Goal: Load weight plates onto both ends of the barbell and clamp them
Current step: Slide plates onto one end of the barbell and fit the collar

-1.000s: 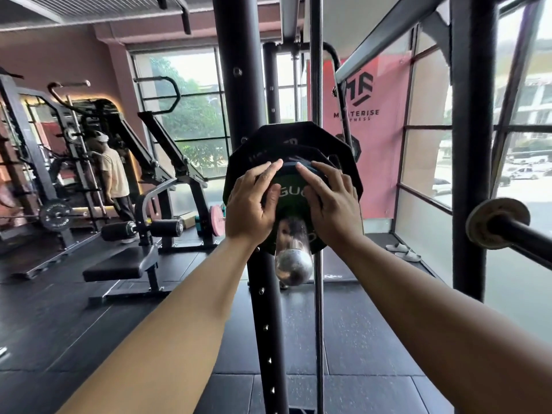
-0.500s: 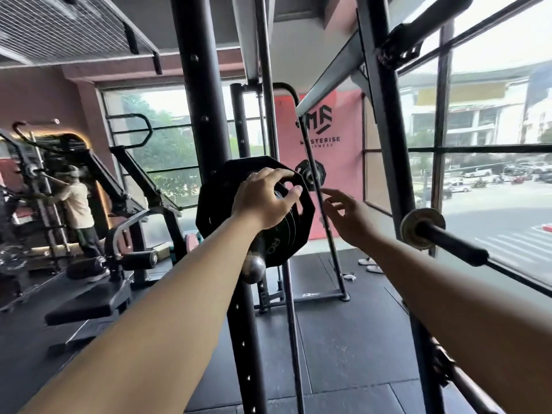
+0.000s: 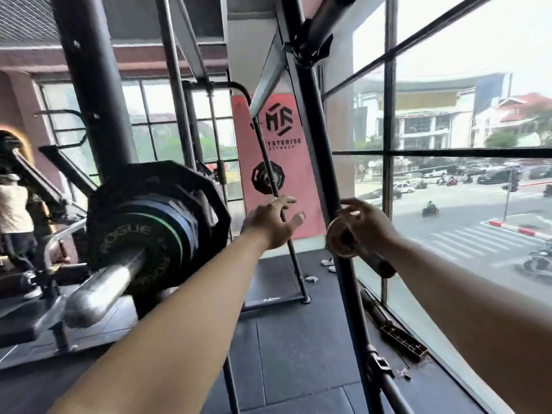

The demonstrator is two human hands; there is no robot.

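A chrome barbell sleeve [image 3: 101,291] juts toward the camera at 8 o'clock in the view, with its rounded end bare. Further in along it sit large black octagonal weight plates [image 3: 170,180]. In front of them is a smaller round black plate lettered ROGUE [image 3: 131,237], edged with a green ring. A blue band shows between this plate and the larger ones.

The left hand [image 3: 270,224] hangs in the air near the middle of the view, at 3 o'clock from the plates and clear of them. Its fingers are spread and relaxed, and it grasps nothing.

The right hand [image 3: 369,227] is at 3 o'clock from the left one. Its fingers are curled over the round tarnished end cap of a dark peg [image 3: 337,243]. The peg sticks out beside a black steel rack upright [image 3: 316,150]. Whether the fingers actually clasp the peg cannot be told.

Behind the left hand, at 12 o'clock, hangs a pink banner with a black logo [image 3: 280,121]. A small black plate on a slanted bar [image 3: 267,177] stands in front of it. Black-framed windows [image 3: 389,115] fill the 2 to 3 o'clock side and look onto a street. Black rubber floor tiles [image 3: 298,339] lie below. A person in a pale top [image 3: 13,210] stands at the 9 o'clock edge.
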